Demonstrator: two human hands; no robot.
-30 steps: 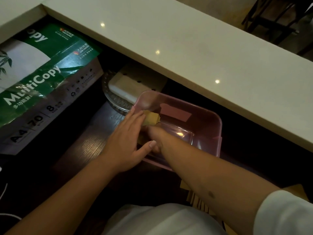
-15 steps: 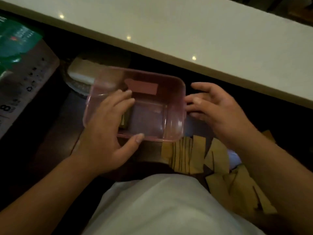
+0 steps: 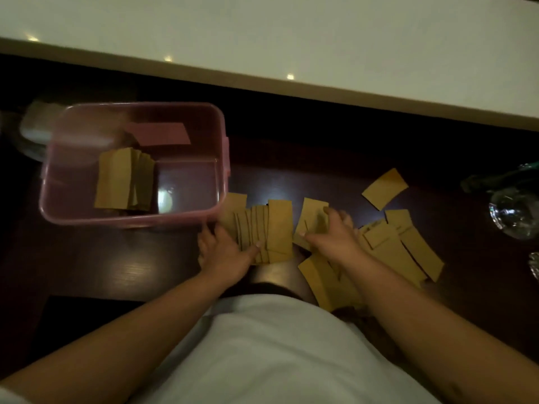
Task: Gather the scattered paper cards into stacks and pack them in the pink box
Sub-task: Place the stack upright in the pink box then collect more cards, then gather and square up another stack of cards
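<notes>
The pink box (image 3: 221, 158) sits on the dark table at the left, with a stack of tan cards (image 3: 122, 179) inside it. Just right of the box lies a fanned row of tan cards (image 3: 271, 225). My left hand (image 3: 224, 252) rests flat against that row's left end, fingers spread. My right hand (image 3: 335, 237) lies palm down on a loose card (image 3: 312, 211), fingers spread over it. More cards are scattered to the right (image 3: 408, 252), and a single one (image 3: 385, 188) lies farther back. Some cards lie under my right forearm.
A white counter (image 3: 291, 33) overhangs the far side of the dark table (image 3: 125, 266). Glass objects (image 3: 513, 211) stand at the right edge. A pale object (image 3: 35, 126) lies behind the box at the far left.
Both hands left the pink box and came down onto the cards on the table. The view swung right, so the paper carton is out of sight.
</notes>
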